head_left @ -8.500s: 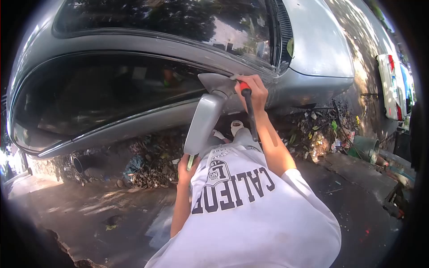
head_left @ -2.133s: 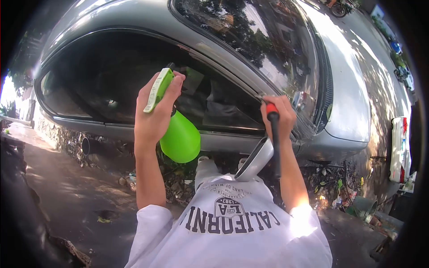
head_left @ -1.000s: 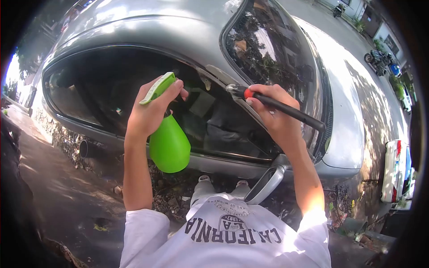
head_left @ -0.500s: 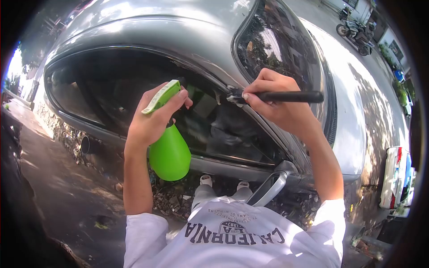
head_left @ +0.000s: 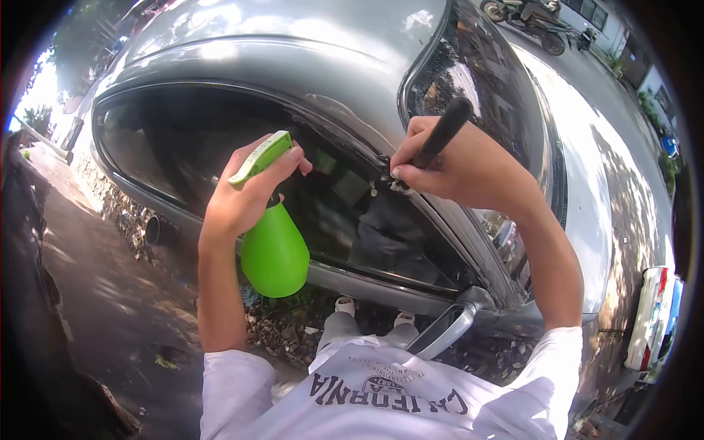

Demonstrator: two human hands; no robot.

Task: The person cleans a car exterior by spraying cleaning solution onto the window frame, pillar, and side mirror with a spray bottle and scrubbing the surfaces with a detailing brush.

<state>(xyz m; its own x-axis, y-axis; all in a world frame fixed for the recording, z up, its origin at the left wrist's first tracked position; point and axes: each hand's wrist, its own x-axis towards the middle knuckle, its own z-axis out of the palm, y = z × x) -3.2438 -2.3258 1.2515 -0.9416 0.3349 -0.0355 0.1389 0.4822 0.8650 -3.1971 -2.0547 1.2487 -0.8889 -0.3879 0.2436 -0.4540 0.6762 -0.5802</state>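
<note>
My left hand is wrapped round the neck and trigger head of a bright green spray bottle, which hangs upright in front of the car's dark side window. In my right hand is a black-handled brush, its handle tilted up and away from the car. The brush's head is low against the trim at the top edge of the side window, next to the windshield pillar. Whitish, wet-looking bits show around that head, which my fingers partly hide.
The silver car fills the middle, with its side mirror close to my body. Stones and leaves lie on the ground by my feet. A motorcycle stands at the upper right, and a white car at the right edge.
My right hand has turned, swinging the brush handle from level to steeply upward, with the head still at the window trim. The view has shifted slightly. My left hand keeps its hold.
</note>
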